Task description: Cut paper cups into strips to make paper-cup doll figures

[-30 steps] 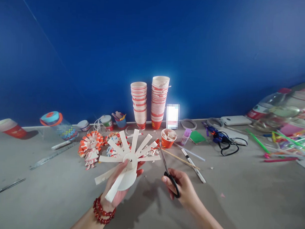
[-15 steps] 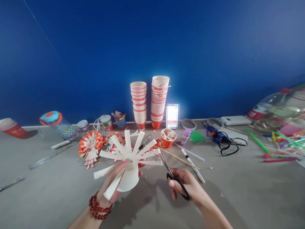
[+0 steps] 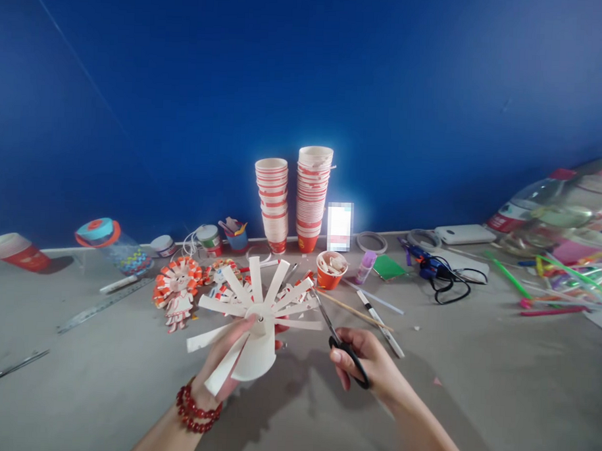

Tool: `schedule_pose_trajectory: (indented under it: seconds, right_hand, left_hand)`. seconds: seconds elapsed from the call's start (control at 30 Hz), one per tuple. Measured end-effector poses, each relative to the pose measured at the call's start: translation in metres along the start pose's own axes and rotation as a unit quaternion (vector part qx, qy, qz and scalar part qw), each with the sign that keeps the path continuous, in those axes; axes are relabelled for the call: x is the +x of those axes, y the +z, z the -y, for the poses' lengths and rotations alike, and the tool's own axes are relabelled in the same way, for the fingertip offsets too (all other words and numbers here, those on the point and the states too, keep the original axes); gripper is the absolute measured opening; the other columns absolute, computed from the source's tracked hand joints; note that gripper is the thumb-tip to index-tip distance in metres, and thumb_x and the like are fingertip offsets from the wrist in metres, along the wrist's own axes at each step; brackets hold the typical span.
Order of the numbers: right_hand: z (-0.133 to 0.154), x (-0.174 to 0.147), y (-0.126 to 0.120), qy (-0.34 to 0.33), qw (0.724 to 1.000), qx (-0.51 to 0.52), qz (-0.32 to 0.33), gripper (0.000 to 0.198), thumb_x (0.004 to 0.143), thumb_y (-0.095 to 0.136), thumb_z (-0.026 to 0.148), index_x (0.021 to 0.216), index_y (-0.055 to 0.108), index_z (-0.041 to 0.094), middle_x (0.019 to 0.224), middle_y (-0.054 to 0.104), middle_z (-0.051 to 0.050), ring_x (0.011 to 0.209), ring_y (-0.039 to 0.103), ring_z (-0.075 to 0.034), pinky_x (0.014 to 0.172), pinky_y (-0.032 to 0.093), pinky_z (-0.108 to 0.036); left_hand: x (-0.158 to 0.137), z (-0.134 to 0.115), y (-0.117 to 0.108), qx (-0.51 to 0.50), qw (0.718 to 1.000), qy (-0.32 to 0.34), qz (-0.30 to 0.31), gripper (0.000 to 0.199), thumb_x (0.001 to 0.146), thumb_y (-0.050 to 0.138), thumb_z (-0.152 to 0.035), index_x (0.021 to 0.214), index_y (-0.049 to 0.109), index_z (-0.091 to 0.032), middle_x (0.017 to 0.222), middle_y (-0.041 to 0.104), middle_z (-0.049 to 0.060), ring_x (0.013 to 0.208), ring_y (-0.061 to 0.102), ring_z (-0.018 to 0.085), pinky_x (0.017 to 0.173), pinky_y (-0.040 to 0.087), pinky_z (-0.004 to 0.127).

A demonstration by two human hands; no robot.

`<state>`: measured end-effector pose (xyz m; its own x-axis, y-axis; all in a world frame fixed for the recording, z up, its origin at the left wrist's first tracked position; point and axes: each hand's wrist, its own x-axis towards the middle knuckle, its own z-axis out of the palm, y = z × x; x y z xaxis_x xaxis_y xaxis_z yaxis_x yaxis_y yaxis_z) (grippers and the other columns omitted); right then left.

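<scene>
My left hand [image 3: 226, 354], with red beads at the wrist, is closed on a white paper pinwheel [image 3: 262, 309]. Its cut strips fan outward around a small hole, and a white paper cup [image 3: 255, 361] sits just behind and below them. Some of the left fingers are hidden by the paper. My right hand [image 3: 358, 359] grips black-handled scissors [image 3: 343, 345] by the loops. The blades point up and left, with their tips close to the end of one right-hand strip; I cannot tell whether they touch it.
Two tall paper cup stacks [image 3: 314, 199] stand by the blue wall. A red cup of scraps [image 3: 331, 270], a marker [image 3: 381, 324], a wooden stick [image 3: 354, 309] and a glue gun [image 3: 428, 263] lie beyond my hands. At left are a paper figure [image 3: 180, 300], a ruler [image 3: 103, 305] and other scissors [image 3: 17, 368].
The scissors and my right hand have shifted slightly left and up, bringing the tips nearer the strip end. The pinwheel has moved a little right. Both holds are the same.
</scene>
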<state>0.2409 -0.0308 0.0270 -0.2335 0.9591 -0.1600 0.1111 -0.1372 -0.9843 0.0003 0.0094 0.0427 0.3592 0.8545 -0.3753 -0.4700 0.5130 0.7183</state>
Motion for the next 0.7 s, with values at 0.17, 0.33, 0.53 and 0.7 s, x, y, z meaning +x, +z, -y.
schedule_pose_trajectory:
  seconds: [0.17, 0.33, 0.53, 0.7]
  right_hand:
    - [-0.0013, 0.0004, 0.0006, -0.004, 1.0, 0.011, 0.0, 0.056, 0.064, 0.063, 0.073, 0.06, 0.04, 0.022, 0.041, 0.051, 0.004, 0.035, 0.047, -0.012, 0.041, 0.022, -0.022]
    - [-0.0033, 0.0005, 0.0002, -0.004, 1.0, 0.009, -0.004, 0.056, 0.065, 0.065, 0.071, 0.059, 0.039, 0.022, 0.04, 0.048, 0.005, 0.034, 0.046, -0.011, 0.039, 0.02, -0.022]
    - [-0.001, 0.0008, 0.0006, -0.004, 1.0, 0.007, -0.005, 0.057, 0.065, 0.064, 0.072, 0.059, 0.037, 0.022, 0.04, 0.045, 0.006, 0.034, 0.044, -0.01, 0.038, 0.02, -0.022]
    - [-0.0028, 0.0015, 0.0009, -0.005, 1.0, 0.011, -0.007, 0.058, 0.063, 0.065, 0.072, 0.059, 0.035, 0.023, 0.04, 0.044, 0.007, 0.034, 0.045, -0.01, 0.038, 0.022, -0.021]
  left_hand:
    - [-0.0021, -0.0014, 0.0012, 0.019, 1.0, 0.0, 0.0, 0.026, 0.086, 0.056, -0.024, 0.109, 0.066, -0.016, 0.108, 0.072, 0.014, 0.113, 0.061, 0.032, 0.084, 0.055, 0.039]
    - [-0.0005, -0.0007, 0.0003, 0.025, 1.0, 0.001, -0.005, 0.023, 0.086, 0.056, -0.025, 0.104, 0.068, -0.016, 0.108, 0.072, 0.013, 0.111, 0.062, 0.032, 0.082, 0.055, 0.038]
    - [0.0, -0.0014, 0.0029, 0.026, 1.0, -0.005, -0.013, 0.023, 0.085, 0.058, -0.024, 0.104, 0.068, -0.016, 0.106, 0.072, 0.013, 0.108, 0.063, 0.032, 0.081, 0.056, 0.038]
    - [-0.0009, -0.0007, 0.002, 0.027, 1.0, -0.006, -0.012, 0.024, 0.083, 0.061, -0.028, 0.104, 0.068, -0.017, 0.107, 0.072, 0.012, 0.107, 0.064, 0.032, 0.081, 0.056, 0.038]
